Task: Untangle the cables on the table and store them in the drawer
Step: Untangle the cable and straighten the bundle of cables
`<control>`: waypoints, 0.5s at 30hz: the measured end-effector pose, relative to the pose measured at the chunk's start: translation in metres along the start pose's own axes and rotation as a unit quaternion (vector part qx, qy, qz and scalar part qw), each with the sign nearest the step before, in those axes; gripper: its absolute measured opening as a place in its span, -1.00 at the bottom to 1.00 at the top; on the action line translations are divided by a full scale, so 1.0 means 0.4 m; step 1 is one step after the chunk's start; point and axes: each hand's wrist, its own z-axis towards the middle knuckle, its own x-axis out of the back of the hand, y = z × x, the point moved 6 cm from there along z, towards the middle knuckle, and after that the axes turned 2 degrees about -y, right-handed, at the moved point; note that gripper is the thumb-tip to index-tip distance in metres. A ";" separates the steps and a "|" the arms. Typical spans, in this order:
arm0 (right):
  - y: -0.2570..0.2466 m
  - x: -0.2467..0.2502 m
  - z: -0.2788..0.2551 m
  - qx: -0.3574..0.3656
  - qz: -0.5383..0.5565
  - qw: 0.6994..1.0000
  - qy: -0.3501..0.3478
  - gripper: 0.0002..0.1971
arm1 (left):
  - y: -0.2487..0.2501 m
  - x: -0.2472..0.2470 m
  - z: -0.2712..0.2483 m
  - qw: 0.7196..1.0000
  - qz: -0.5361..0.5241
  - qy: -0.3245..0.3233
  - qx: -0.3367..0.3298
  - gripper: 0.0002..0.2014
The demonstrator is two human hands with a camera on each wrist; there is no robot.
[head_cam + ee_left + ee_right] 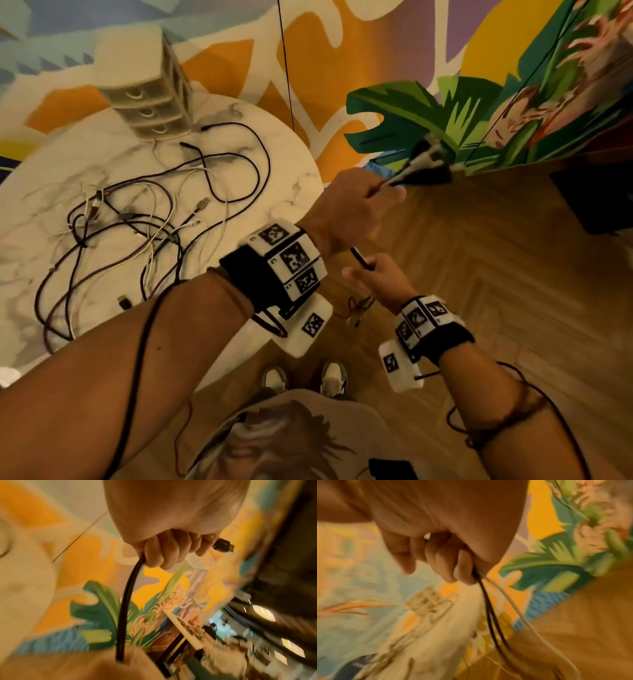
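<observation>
A tangle of black and white cables [137, 219] lies on the round marble table [41, 164]. Past the table's right edge, above the floor, my left hand [356, 205] is raised and grips a black cable [125, 601]. The cable's plug [223, 546] sticks out of the fist; blurred cable ends [424, 164] show beyond the knuckles. Lower down, my right hand [376, 277] curls round black and white cable strands [489, 605], and a short black length [359, 258] juts above its fingers. The small drawer unit [150, 92] stands at the table's far edge with its three drawers closed.
A painted mural wall [342, 68] rises behind the table. Herringbone wood floor [479, 274] lies to the right, with a dark box [596, 198] at the far right. My shoes [305, 377] stand by the table's near edge. Thin sensor wires run along both forearms.
</observation>
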 end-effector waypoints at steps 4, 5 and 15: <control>0.161 0.069 0.046 -0.107 0.001 0.983 0.149 -0.54 | 0.089 -0.010 -0.005 0.943 0.305 -0.028 -0.132 -0.55; 0.195 0.081 0.051 -0.131 -0.007 0.979 0.159 -0.54 | 0.107 0.003 -0.004 0.930 0.332 -0.021 -0.156 -0.61; 0.384 0.160 0.057 -0.331 -0.016 0.917 0.222 -0.61 | 0.216 0.074 -0.040 0.836 0.419 0.079 -0.344 -0.73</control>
